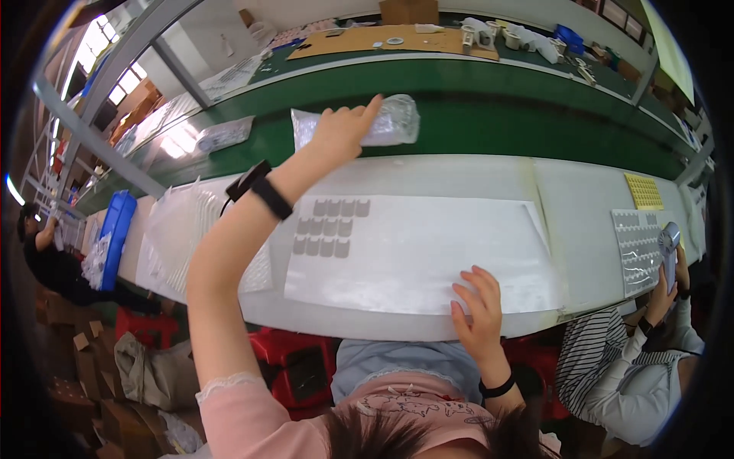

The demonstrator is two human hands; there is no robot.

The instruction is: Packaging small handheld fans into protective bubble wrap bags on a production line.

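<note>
Gripping one clear bag (382,122) — left hand (340,131); eleven grey pads (329,227) on sheet (428,252).

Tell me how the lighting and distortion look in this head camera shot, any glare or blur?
Head view: strong fisheye, so the green conveyor belt and white table edge bow toward the dark rim; window glare washes out the belt at left; the clear plastic bag under the left hand looks shiny and slightly soft; the right hand on the white sheet is evenly lit, sharp.

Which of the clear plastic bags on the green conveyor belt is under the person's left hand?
The clear bubble-wrap bag farthest right on the green conveyor belt; the left hand rests on it. The other flat clear bag lies untouched further left.
</note>
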